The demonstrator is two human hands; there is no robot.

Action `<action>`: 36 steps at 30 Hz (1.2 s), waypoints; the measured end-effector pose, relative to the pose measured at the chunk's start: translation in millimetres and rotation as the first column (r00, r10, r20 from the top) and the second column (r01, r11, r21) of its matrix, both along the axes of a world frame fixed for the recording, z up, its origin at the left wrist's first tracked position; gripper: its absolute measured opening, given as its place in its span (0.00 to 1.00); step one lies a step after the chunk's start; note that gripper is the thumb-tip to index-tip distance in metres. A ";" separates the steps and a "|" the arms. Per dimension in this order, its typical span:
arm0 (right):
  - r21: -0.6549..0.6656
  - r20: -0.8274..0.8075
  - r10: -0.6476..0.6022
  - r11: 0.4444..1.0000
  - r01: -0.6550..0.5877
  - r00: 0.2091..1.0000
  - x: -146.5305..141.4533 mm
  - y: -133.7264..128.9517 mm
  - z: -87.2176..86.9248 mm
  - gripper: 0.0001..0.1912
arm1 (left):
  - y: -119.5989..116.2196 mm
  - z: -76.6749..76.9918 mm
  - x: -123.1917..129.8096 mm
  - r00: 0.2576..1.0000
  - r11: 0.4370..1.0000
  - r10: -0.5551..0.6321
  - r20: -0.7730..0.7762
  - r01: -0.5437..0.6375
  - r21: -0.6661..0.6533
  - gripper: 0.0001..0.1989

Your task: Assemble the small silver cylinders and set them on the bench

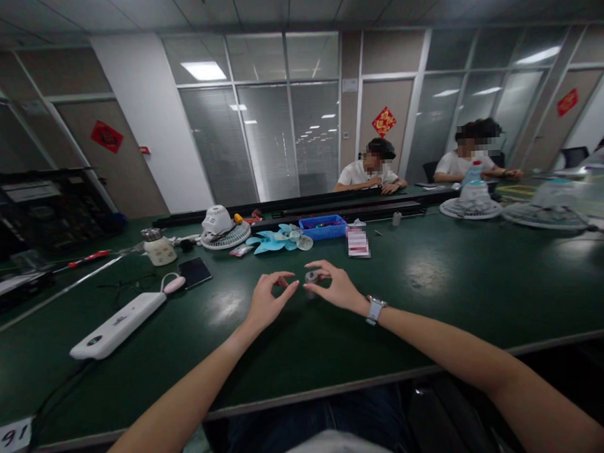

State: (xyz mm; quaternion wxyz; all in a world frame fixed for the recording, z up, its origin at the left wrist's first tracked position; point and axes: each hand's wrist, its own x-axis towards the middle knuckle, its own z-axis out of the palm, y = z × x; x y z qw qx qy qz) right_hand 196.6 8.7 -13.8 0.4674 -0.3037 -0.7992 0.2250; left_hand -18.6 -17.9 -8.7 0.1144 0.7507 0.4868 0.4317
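- At a green table (pixel 450 300), a person's two bare hands meet over a small grey cylinder (pixel 311 277), which is near the middle of the near side.
- The left hand (pixel 271 296) is curved just left of the cylinder, holding nothing I can see, its thumb and fingers bent toward each other with a gap between.
- The right hand (pixel 337 285), a watch (pixel 376 309) at its wrist, curls thumb and fingers around the cylinder; from here I cannot tell whether they press on it.
- Farther off, left to right: a white fan base (pixel 216 222), blue blades (pixel 266 241), a blue tray (pixel 328 233) and a second cylinder (pixel 396 219).
- On the left lie a phone (pixel 195 273) and a white power strip (pixel 119 326), with a jar (pixel 159 249) beyond.
- Two co-workers in white tops sit across the far side, to the right.
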 end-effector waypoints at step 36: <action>0.608 0.645 -0.311 0.762 -0.222 0.698 -4.6 -3.1 -2.8 0.27 | -60.1 -12.4 105.6 0.646 0.589 -0.222 -0.730 0.686 0.427 0.13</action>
